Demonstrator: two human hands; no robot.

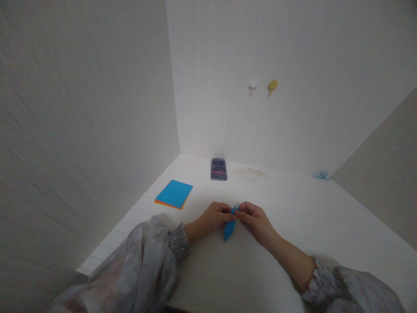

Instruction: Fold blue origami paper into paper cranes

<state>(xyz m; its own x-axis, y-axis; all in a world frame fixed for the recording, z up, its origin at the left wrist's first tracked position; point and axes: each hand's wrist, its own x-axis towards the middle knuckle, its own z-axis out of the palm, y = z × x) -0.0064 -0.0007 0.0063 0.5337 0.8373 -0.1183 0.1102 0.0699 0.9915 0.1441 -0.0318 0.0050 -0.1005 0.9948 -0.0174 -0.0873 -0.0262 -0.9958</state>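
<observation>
A small folded piece of blue paper (230,228) lies on the white table (293,243) with its far end lifted between my two hands. My left hand (213,217), with a ring on one finger, pinches the paper's upper end from the left. From the right, my right hand (256,219) pinches the same end. Both hands are closed on the paper, and their fingertips meet over it. Grey patterned sleeves cover both forearms.
A stack of coloured paper sheets (174,194), blue on top, lies at the left of the table. A small dark blurred object (218,169) stands near the back wall. A folded blue paper shape (321,175) sits at the far right. Two round hooks (263,85) hang on the wall.
</observation>
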